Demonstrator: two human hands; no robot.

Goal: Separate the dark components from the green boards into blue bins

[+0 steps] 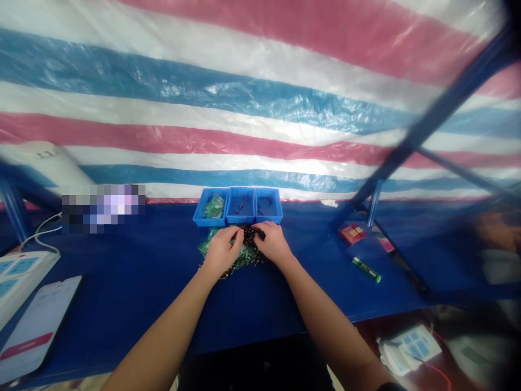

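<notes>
A heap of small black and metallic parts [248,259], too small to name, lies mixed with green pieces [203,248] on the blue table. Over its left side is my left hand [222,251], thumb and fingers drawn together in a pinch; whatever they hold is hidden. My right hand [272,240] reaches in from the other side, its fingers curled, with a small black part [259,234] at the fingertips. Just behind both hands, three blue bins [240,219] stand side by side. Green pieces fill the left bin; a few dark parts lie in the other two.
At left are a phone [38,326], a white power strip [28,277] and a cable. A red box [353,234] and a green tube [367,270] lie at right, near a blue metal frame [378,157]. Striped sheeting [244,125] hangs behind. Another person's hand blurs at far right.
</notes>
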